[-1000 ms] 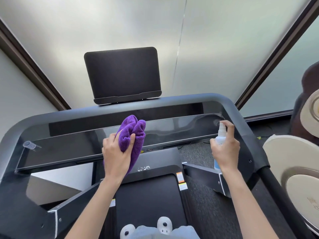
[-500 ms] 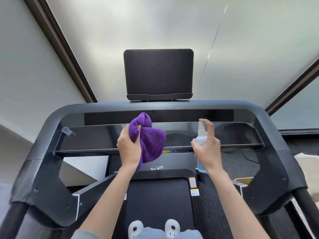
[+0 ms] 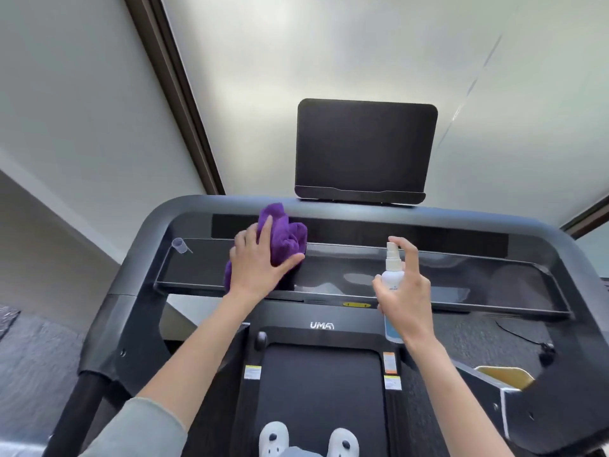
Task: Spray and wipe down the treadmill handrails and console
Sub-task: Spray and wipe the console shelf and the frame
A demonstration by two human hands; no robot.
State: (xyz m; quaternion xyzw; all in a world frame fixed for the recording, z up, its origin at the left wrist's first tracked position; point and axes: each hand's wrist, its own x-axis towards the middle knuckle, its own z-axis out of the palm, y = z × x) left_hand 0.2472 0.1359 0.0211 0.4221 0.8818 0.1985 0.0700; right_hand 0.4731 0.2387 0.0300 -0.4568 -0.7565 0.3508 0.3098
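My left hand presses a bunched purple cloth flat against the glossy black treadmill console, left of its middle. My right hand grips a small white spray bottle upright in front of the console's centre, index finger on the nozzle. Wet streaks show on the console surface between the two hands. The dark frame bar curves round the console and runs down into the left handrail. A dark tablet holder stands above the bar.
A small clear cup sits at the console's left end. The black running belt lies below, with white slippers on it. A yellow-tan object shows at lower right. Frosted window panels and a dark frame post stand behind.
My left hand has moved the cloth up and left and flattened it onto the console. The view has swung left, and my right hand with the bottle has shifted toward the console's centre.
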